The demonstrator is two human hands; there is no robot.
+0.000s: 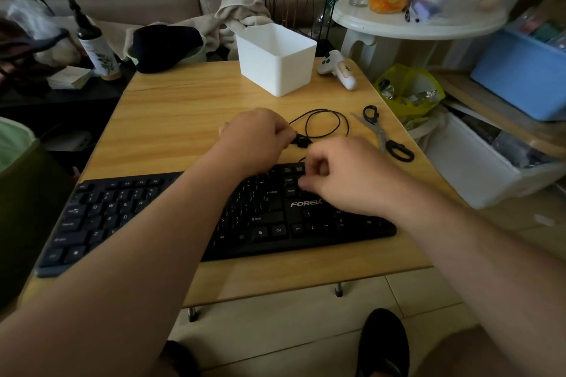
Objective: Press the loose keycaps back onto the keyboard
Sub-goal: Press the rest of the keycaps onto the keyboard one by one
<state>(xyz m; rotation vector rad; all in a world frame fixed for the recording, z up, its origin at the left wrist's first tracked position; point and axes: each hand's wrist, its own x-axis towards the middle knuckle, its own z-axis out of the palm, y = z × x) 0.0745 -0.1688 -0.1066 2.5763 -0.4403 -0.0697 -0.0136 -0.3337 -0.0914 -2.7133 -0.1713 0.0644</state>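
On the wooden worktop [171, 119] lies the black keyboard [128, 214]. Just beyond its far edge, the left hand [257, 138] pinches a small black keycap [301, 141] at its fingertips. The right hand [352, 174], fingers curled, presses on the keys near the far right corner; whether it holds anything cannot be told.

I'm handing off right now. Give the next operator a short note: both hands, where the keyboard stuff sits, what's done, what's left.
Left hand: fingers curled round a small black piece just behind the keyboard, by the coiled cable; whether it is a keycap is unclear.
Right hand: fingers curled, tips on the keys at the top right block; nothing visibly held.
Keyboard lies across the near part of the wooden table.
Done: cannot tell how many caps are back; the arms hide much of the board.
Left: seat the held piece if it is a cap, then check for gaps.
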